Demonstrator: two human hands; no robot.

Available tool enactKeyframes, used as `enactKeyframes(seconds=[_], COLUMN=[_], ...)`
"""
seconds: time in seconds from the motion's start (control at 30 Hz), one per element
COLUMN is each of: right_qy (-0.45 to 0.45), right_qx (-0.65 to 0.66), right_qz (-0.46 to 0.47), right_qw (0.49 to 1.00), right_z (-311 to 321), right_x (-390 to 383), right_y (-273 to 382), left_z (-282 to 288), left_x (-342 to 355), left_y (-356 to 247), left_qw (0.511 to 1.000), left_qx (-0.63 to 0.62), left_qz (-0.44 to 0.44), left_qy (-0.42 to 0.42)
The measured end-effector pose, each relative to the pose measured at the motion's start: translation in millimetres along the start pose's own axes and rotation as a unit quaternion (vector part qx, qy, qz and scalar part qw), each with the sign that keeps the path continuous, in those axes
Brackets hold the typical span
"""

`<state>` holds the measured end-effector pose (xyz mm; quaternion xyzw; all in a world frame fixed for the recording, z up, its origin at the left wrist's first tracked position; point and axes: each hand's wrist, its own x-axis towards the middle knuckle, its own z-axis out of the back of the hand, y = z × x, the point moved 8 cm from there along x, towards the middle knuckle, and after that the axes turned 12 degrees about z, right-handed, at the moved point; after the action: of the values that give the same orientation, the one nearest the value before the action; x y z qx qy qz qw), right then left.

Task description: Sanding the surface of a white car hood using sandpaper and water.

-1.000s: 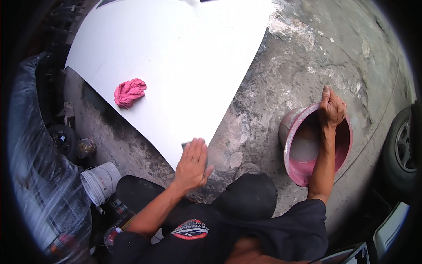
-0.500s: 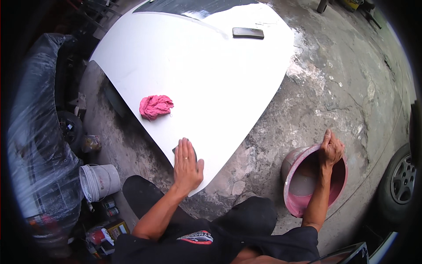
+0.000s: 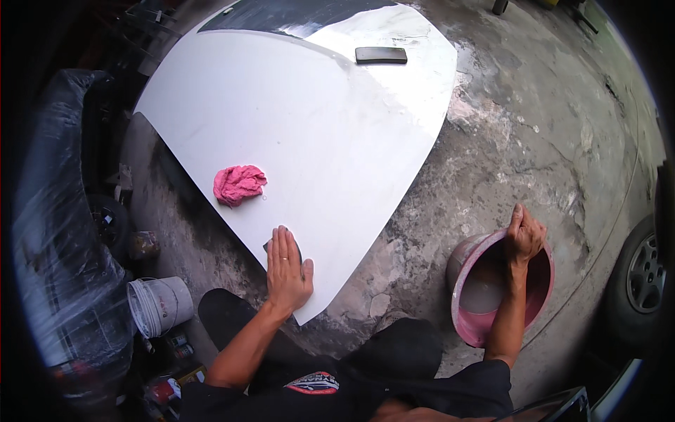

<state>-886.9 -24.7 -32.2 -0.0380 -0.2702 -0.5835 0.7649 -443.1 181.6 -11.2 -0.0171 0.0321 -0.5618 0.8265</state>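
Observation:
My left hand lies flat, fingers stretched out, near the pointed near end of a white car body panel. Under its fingers is a thin dark sheet that looks like sandpaper; only its edges show. A crumpled pink cloth rests on the panel just beyond that hand. On the right, my right hand is closed in a fist over the far rim of a pink bucket. What the fist holds, if anything, is hidden. The bucket stands on the floor beside my leg.
A black sanding block lies toward the panel's far end. Left on the floor are a white pail and a plastic-covered object. A car wheel stands at the far right on the rough concrete floor.
The whole view has shifted a little. My left hand has slid slightly up the panel toward the pink cloth, fingers still flat. My right hand stays closed at the bucket.

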Motion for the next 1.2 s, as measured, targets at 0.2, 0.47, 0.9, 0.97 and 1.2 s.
enactKeyframes(seconds=[0.2, 0.47, 0.9, 0.97, 1.2], right_qy=[-0.007, -0.026, -0.027, -0.027, 0.003], right_qx=[-0.014, 0.001, 0.004, -0.005, 0.01], right_qz=[-0.005, 0.003, 0.01, 0.01, -0.035], right_qw=[1.0, 1.0, 1.0, 1.0, 0.999], right_z=[1.2, 4.0, 6.6, 8.2, 3.9], right_x=[-0.2, 0.7, 1.0, 0.4, -1.0], right_y=[-0.4, 1.3, 2.9, 3.0, -3.5], left_z=[-13.3, 3.9, 2.6, 9.3, -9.1], left_x=[201.3, 42.9, 74.7, 69.1, 223.8], left_y=[-100.3, -55.3, -100.8, -107.2, -144.1], left_qw=[0.997, 0.999, 0.996, 0.995, 0.996], left_qx=[-0.027, -0.006, -0.009, 0.001, -0.017], left_qz=[-0.039, -0.046, -0.079, -0.078, -0.08], left_qy=[-0.056, 0.011, 0.046, 0.062, -0.041])
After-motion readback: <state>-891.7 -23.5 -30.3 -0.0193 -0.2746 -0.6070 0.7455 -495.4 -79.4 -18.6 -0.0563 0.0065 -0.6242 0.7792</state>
